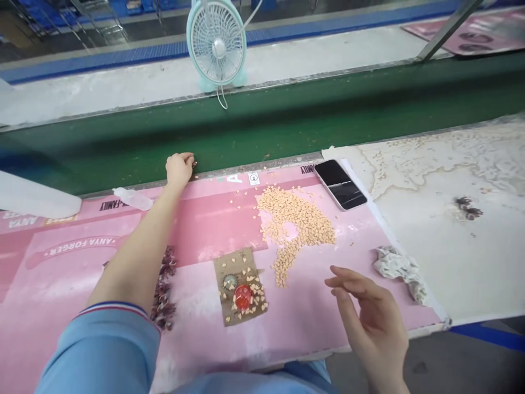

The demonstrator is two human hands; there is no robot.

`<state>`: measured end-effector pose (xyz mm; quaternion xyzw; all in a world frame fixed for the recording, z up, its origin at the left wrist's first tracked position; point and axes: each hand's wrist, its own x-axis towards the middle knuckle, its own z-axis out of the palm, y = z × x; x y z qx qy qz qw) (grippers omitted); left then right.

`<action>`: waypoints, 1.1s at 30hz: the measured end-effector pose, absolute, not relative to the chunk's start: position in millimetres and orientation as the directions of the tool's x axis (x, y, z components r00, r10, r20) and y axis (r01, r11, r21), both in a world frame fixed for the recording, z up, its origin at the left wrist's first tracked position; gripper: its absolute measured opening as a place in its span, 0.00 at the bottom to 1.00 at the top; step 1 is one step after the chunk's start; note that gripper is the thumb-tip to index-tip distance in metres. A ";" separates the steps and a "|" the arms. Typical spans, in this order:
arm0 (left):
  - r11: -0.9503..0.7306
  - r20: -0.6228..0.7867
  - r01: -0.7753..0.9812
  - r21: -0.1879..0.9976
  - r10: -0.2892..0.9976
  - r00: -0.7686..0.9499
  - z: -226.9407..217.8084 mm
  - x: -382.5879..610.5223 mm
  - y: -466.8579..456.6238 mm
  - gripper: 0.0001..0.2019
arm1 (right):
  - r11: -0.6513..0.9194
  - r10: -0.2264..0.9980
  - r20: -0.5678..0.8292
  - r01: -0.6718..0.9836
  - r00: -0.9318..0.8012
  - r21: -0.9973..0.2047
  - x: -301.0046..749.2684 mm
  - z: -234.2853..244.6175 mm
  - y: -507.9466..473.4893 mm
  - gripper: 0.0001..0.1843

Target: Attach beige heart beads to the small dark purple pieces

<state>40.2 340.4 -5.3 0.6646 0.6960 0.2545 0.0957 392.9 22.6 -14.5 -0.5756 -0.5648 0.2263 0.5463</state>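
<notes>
L hand (179, 169) and R hand (369, 323) well apart, nothing visible in R. L hand sits at 11 o'clock, fingers curled at far table edge, just beside green conveyor belt (246, 120); can't tell if they pinch anything. R hand hovers at 4 o'clock over near corner of pink printed mat (287, 334), fingers loosely spread, not touching pile.

Main pile of small peach heart-shaped pieces (293, 230) lies mid-mat, just past 12 o'clock, w/ strays scattered toward L hand. Cardboard square (240, 284) sits just below centre, holding more pieces, a red round blob (243, 296) and a small silver toothed disc (229, 282).

Black smartphone (340, 185) at 1 o'clock, face up on mat, near pile. Crumpled cloth (400, 273) at 3 o'clock on mat's edge, near R hand. Dark red clusters (164, 290) lie under L forearm's right side, at 8 o'clock. Clear plastic bottle (133, 198) on its side at 10 o'clock, just left of L hand. White-green desk fan (217, 46) stands beyond belt at 12 o'clock.
</notes>
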 end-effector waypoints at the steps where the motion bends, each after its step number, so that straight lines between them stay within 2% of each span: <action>1: 0.008 0.196 0.885 0.465 0.974 -0.112 -8.9 37.4 341.3 0.20 | 0.233 0.891 0.356 0.388 0.283 -0.892 394.1 -15.0 22.2 0.06; 6: 0.073 0.128 0.904 0.421 0.982 -0.139 -6.0 24.6 318.3 0.21 | 0.232 0.891 0.334 0.323 0.307 -0.917 396.4 -14.9 27.0 0.05; 12: -0.046 -0.111 0.914 0.403 0.989 0.098 25.5 -5.9 210.1 0.16 | 0.251 0.899 0.332 0.285 0.286 -0.925 390.9 -16.8 26.5 0.05; 15: -0.051 -0.145 0.924 0.380 0.983 0.114 24.8 -17.0 145.4 0.17 | 0.238 0.913 0.326 0.330 0.245 -0.914 389.7 -20.8 24.4 0.04; 17: -0.034 -0.124 0.931 0.364 0.989 0.084 17.4 -19.9 115.8 0.19 | 0.241 0.917 0.354 0.450 0.186 -0.860 392.0 -24.1 26.0 0.03; 21: -0.020 -0.046 0.922 0.386 0.998 0.041 3.5 -17.0 94.0 0.17 | 0.275 0.933 0.357 0.698 -0.029 -0.662 400.6 -33.3 34.3 0.06; 25: -0.020 0.038 0.894 0.448 0.999 0.004 3.8 -10.0 92.5 0.14 | 0.308 0.933 0.342 0.734 -0.110 -0.606 399.0 -43.7 39.6 0.09; 33: -0.077 0.199 0.825 0.560 0.979 -0.043 20.5 8.2 59.3 0.12 | 0.370 0.926 0.295 0.728 -0.237 -0.577 378.5 -45.6 45.5 0.04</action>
